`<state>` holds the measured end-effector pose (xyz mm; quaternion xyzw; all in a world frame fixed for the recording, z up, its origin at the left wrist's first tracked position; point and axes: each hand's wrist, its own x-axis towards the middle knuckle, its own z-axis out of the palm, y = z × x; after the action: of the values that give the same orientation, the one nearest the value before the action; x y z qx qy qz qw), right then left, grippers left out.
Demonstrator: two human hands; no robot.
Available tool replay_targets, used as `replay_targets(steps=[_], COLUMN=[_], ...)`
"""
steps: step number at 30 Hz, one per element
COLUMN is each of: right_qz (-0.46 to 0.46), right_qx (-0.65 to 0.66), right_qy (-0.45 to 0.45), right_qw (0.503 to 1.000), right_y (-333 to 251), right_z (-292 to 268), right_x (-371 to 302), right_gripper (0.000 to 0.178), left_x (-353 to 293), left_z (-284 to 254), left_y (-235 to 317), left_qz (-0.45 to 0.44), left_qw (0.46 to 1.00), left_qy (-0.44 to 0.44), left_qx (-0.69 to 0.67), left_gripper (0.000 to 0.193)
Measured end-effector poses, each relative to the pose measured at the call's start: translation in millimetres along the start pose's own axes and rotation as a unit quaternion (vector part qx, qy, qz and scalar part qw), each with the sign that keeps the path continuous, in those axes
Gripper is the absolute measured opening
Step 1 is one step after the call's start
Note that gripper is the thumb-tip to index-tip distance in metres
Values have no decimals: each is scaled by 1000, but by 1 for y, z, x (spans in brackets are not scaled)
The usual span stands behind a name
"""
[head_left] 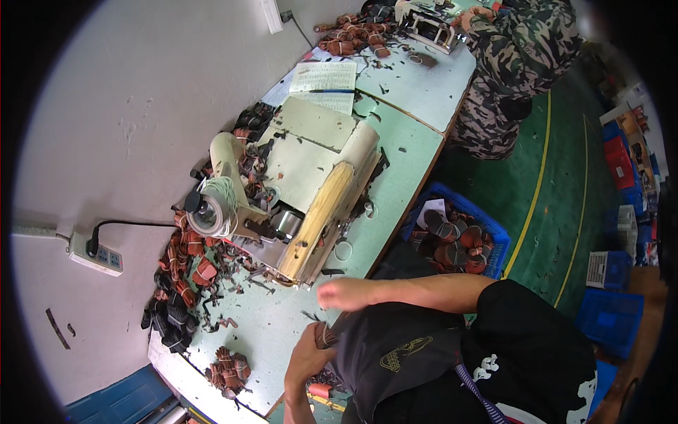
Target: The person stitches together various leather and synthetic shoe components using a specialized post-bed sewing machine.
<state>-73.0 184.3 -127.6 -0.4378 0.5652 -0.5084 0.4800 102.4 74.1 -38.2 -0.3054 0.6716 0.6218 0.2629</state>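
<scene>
My left hand (pixel 305 362) is closed around a small bundle of brown and dark strips (pixel 325 335), close to my dark apron (pixel 402 346) at the table's near edge. Over that edge, a little farther up, hovers my right hand (pixel 346 294). Its fingers are blurred, and I cannot make out whether they hold anything. Beyond it stands a cream bench machine (pixel 304 159) with a yellowish bar (pixel 326 215) along its near side. Banded brown bundles (pixel 229 369) lie on the table left of my left hand.
Brown and black bundles (pixel 180 258) line the wall side, among dark scraps. A blue crate (pixel 503 247) of brown rolls stands beside me. An open notebook (pixel 321 81) with a pen lies behind the machine. A co-worker in camouflage (pixel 519 56) is at another machine (pixel 431 32).
</scene>
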Motion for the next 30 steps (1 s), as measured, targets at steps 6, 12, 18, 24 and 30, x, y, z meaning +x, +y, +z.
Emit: replay_targets(steps=[6,12,18,24,30], right_qz=[61,-24,97,16,106], right_qx=[-448,-563,-171,-263,-257], right_qy=[-30,179,148,14,-60], right_qw=[892,807,969,965,959], right_y=[-37,-25,-77,-53,-62], right_z=[-22,-66,7,43,44], right_x=[-13,-9,-17,6,13], right_gripper=[16,19,43,33,28], left_x=[16,10,19,21,4], left_z=[-2,18,34,51,59], left_y=[-13,3,9,21,0], left_qz=[-73,-17,106,134,146], left_qw=[987,976,901,841,846], left_qy=[121,189,404,431,499], left_qx=[-71,-106,118,298,121], left_gripper=[47,54,63,77,74])
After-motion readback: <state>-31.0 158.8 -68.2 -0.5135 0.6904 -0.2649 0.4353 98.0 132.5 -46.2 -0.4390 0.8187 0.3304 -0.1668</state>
